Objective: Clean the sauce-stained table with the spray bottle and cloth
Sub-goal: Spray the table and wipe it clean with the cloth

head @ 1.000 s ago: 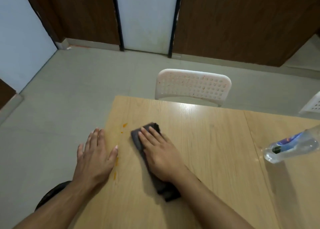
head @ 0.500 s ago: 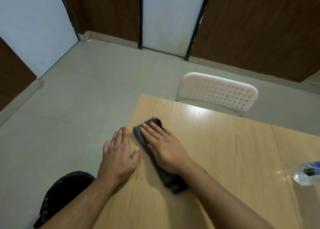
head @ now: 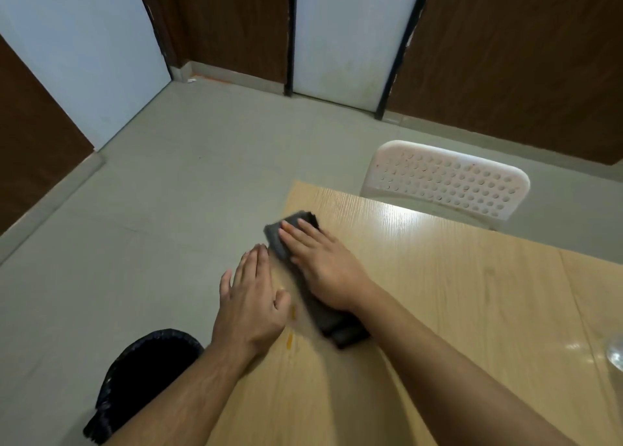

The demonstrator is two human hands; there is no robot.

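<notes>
My right hand [head: 323, 270] lay flat on the cloth [head: 310, 277], now nearer the table [head: 472, 294] edge; left hand [head: 251, 305] stayed flat, fingers straight.

Floor [head: 175, 189]: pale grey tiles, with a light skirting along the walls.
Walls [head: 512, 61]: dark brown wood panels at the back and far left.
Door [head: 344, 34]: white, in a dark frame, between the panels.
White panel [head: 84, 47]: pale, at the left.
Chair [head: 448, 184]: white plastic with a perforated back, at the table's far edge.
Bin [head: 141, 378]: black, on the floor, near left.
Light: bright reflection on the wood below the chair.
</notes>
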